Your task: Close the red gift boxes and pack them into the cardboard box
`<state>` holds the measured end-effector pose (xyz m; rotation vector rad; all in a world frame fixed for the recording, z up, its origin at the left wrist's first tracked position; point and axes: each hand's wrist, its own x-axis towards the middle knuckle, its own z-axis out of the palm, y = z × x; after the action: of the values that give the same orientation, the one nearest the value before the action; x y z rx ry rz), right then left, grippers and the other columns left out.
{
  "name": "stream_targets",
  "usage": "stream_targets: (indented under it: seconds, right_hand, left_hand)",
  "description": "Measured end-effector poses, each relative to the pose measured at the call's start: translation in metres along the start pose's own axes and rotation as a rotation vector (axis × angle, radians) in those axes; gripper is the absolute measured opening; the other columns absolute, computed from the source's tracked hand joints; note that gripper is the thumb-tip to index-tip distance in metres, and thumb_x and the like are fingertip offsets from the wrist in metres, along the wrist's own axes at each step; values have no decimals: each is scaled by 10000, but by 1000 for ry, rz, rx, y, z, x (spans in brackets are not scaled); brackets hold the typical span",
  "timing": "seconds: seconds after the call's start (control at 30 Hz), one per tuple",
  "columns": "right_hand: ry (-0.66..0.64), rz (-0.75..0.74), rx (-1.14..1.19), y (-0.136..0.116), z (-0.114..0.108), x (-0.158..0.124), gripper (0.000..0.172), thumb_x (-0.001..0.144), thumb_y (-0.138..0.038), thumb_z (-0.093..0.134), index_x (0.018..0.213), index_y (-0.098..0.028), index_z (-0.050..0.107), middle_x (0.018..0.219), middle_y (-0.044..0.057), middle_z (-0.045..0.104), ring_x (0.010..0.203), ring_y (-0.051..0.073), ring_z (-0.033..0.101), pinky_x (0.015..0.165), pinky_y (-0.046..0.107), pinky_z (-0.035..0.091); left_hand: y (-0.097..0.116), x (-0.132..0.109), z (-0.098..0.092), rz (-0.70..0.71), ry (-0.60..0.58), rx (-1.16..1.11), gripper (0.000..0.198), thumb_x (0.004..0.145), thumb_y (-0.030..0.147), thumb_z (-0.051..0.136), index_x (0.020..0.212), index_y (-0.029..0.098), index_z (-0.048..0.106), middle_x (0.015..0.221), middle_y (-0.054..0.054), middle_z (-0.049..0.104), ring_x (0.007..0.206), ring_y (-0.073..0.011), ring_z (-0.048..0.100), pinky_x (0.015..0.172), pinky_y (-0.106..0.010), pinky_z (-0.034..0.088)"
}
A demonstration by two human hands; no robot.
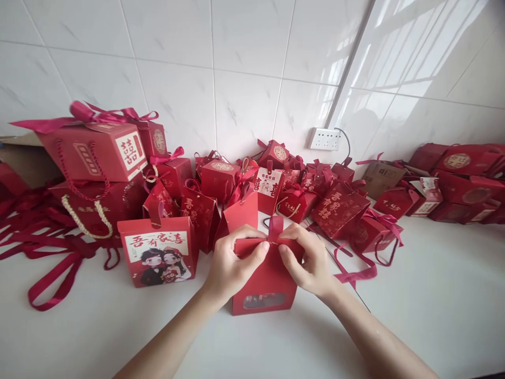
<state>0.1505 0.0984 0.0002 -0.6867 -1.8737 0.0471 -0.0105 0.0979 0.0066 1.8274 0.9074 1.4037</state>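
Observation:
A red gift box (262,279) with a small clear window low on its front stands upright on the white table. My left hand (239,258) pinches the left part of its folded top edge, thumb in front and fingers behind. On the right part of that edge, my right hand (305,258) pinches in the same way. Between my thumbs a dark red ribbon loop (275,227) rises from the middle of the top. Just left of my left hand stands a finished-looking red box with a printed bridal couple (163,263), its own ribbon loop on top.
Many red gift boxes (339,208) crowd the table behind my hands. Larger boxes with rope handles (92,152) are stacked at the left, beside loose ribbons (55,279). More boxes (469,184) pile up at the right. A power strip (325,139) sits against the tiled wall.

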Motion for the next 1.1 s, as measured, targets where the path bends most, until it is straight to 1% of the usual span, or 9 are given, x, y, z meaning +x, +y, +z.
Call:
stream_targets:
  seconds: [0.2,0.27,0.33,0.4,0.47,0.5,0.63,0.83,1.1]
  right_hand:
    - [37,12,15,-1,1,-2,87,831,-131,478,808,-209,510,677,8,550,573,133,487,492,263,404]
    - [50,22,10,-1,2,-2,84,839,-138,478,815,-208,518,678,9,555,573,133,485,510,273,413]
    - [57,25,-6,-1,4,-2,83,844,-143,480,824,-209,527,682,9,562,578,135,481,533,285,421]
    - [68,24,-20,-2,4,-3,88,847,-144,480,826,-211,533,684,9,565,585,138,477,547,291,423]
    - [76,28,-20,-2,4,-3,94,850,-142,478,829,-212,536,690,10,564,594,140,477,547,289,422]
    - [77,30,-14,-3,4,-3,95,849,-140,478,830,-212,536,691,10,561,596,139,476,544,287,420]
    - [76,34,16,-4,3,-4,104,840,-115,488,834,-206,537,688,6,549,594,134,464,547,280,415]
    - [57,31,82,-5,3,-3,98,842,-115,487,821,-198,536,688,9,525,598,134,460,551,281,406]
    - [73,47,88,-7,6,-4,111,840,-103,490,801,-201,524,680,0,522,597,127,446,543,269,390]
  left_hand:
    - [0,0,0,13,-22,37,121,807,272,560,759,176,617,751,-18,668,724,-158,635,685,-244,523]
    - [-2,-1,1,56,38,89,111,809,274,569,848,180,614,801,-21,678,756,-157,646,698,-242,531]
    - [-4,-1,1,191,159,180,171,791,247,604,949,187,579,874,-25,678,814,-158,648,739,-252,535]
    - [-6,-1,1,377,232,286,214,768,187,632,967,199,554,925,-29,666,871,-160,638,782,-266,528]
    - [-6,-1,0,504,200,363,179,771,133,618,926,206,567,943,-32,656,911,-164,626,806,-276,519]
    - [-5,0,-1,528,166,383,162,780,115,602,910,208,580,941,-30,654,917,-163,623,809,-274,516]
    - [1,0,-3,518,86,372,187,809,84,556,922,213,630,909,-18,664,865,-142,628,791,-250,516]
    - [5,-1,-5,422,27,275,231,796,87,554,957,214,662,923,-17,671,872,-146,632,792,-238,521]
    - [2,-1,-5,396,66,279,211,808,108,566,968,204,665,927,-14,675,851,-127,632,778,-209,528]
